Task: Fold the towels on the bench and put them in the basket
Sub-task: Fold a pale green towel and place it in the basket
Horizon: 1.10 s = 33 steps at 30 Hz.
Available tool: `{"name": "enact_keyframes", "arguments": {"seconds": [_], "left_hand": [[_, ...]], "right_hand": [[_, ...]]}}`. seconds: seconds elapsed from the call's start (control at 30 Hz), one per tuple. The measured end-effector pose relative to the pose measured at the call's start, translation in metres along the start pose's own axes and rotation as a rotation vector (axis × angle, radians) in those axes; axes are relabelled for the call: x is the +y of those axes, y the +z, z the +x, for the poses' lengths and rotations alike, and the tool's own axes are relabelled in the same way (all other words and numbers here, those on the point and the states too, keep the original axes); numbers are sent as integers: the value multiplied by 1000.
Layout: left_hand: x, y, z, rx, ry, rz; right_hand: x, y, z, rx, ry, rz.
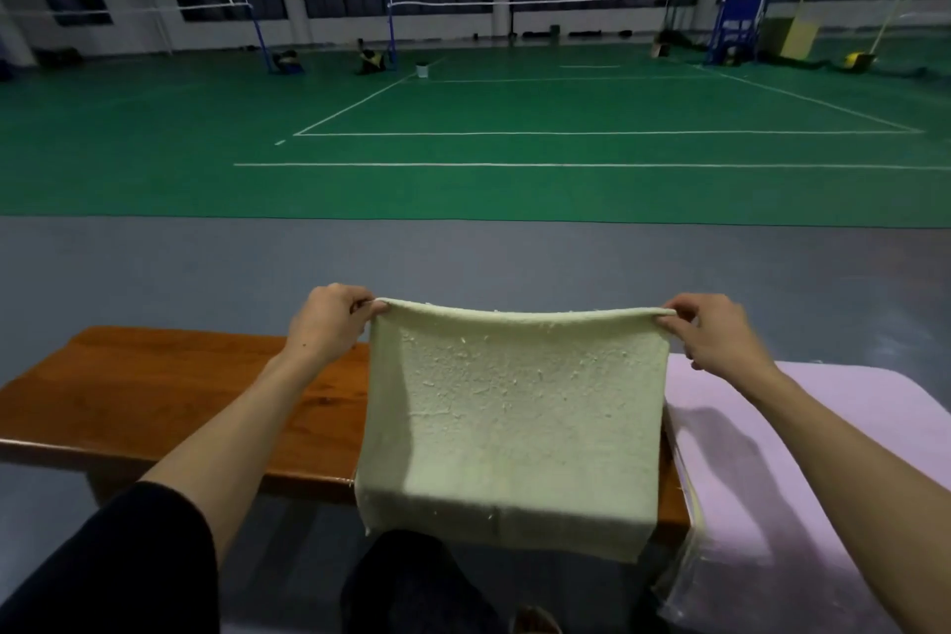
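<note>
Over bench (pixel 170 391), towel (pixel 509 427) between left hand (pixel 329 324) and right hand (pixel 720 337)

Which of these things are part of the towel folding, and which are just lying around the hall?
Part of the job: pale green towel, pinched at its top corners by the left hand and right hand; pink towel; wooden bench. No basket in view.

Lying about: white bucket, volleyball net, bags by the posts.

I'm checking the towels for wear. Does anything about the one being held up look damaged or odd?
Yes. The pale towel, pinched at its top corners by the left hand and right hand, is flecked all over with loose pale tufts, and threads fray from its lower left corner. No tear shows.
</note>
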State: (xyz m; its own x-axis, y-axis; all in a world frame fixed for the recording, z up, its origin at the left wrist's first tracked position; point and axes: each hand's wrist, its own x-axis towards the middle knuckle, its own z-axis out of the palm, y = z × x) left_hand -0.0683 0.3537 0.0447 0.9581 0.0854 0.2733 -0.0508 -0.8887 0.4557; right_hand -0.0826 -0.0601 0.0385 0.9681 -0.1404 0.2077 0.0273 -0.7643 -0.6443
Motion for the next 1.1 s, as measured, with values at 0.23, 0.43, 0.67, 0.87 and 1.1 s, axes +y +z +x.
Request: {"name": "enact_keyframes", "arguments": {"seconds": [0.23, 0.43, 0.67, 0.87, 1.1], "left_hand": [[10, 29, 25, 12, -126, -419], [13, 69, 75, 88, -383, -918], [24, 112, 166, 218, -458, -970], [27, 131, 221, 230, -456, -1074], [21, 120, 210, 277, -526, -1151]], "right_hand": [[5, 23, 30, -13, 210, 435], [-1, 49, 78, 118, 408, 932], [9, 89, 171, 241, 399, 729], [15, 98, 217, 249, 379, 779], [0, 93, 202, 304, 372, 895]]}}
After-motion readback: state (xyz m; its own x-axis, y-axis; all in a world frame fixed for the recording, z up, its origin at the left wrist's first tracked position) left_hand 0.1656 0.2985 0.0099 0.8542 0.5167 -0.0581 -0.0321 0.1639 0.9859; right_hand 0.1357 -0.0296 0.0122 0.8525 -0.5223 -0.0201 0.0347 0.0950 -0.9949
